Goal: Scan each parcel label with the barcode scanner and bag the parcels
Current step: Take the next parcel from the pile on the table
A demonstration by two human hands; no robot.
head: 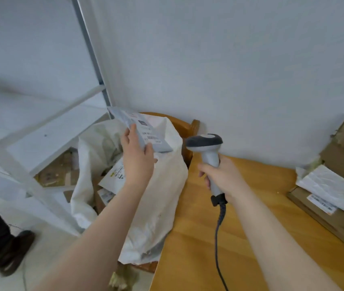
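My left hand (pixel 138 154) holds a flat grey parcel (pixel 143 131) by its lower edge, label side up, above the open mouth of a large white sack (pixel 162 185). Several labelled parcels lie inside the sack. My right hand (pixel 222 175) grips the handle of a grey barcode scanner (pixel 205 143), whose dark head points left toward the held parcel. The scanner's coiled cable (pixel 219 227) trails down over the wooden table (pixel 240 238).
More parcels (pixel 324 196), brown cardboard and white wrapped, are stacked at the table's right edge. A wooden chair back (pixel 187 127) stands behind the sack. White metal shelving (pixel 41 133) fills the left. A dark shoe (pixel 15 250) is on the floor at lower left.
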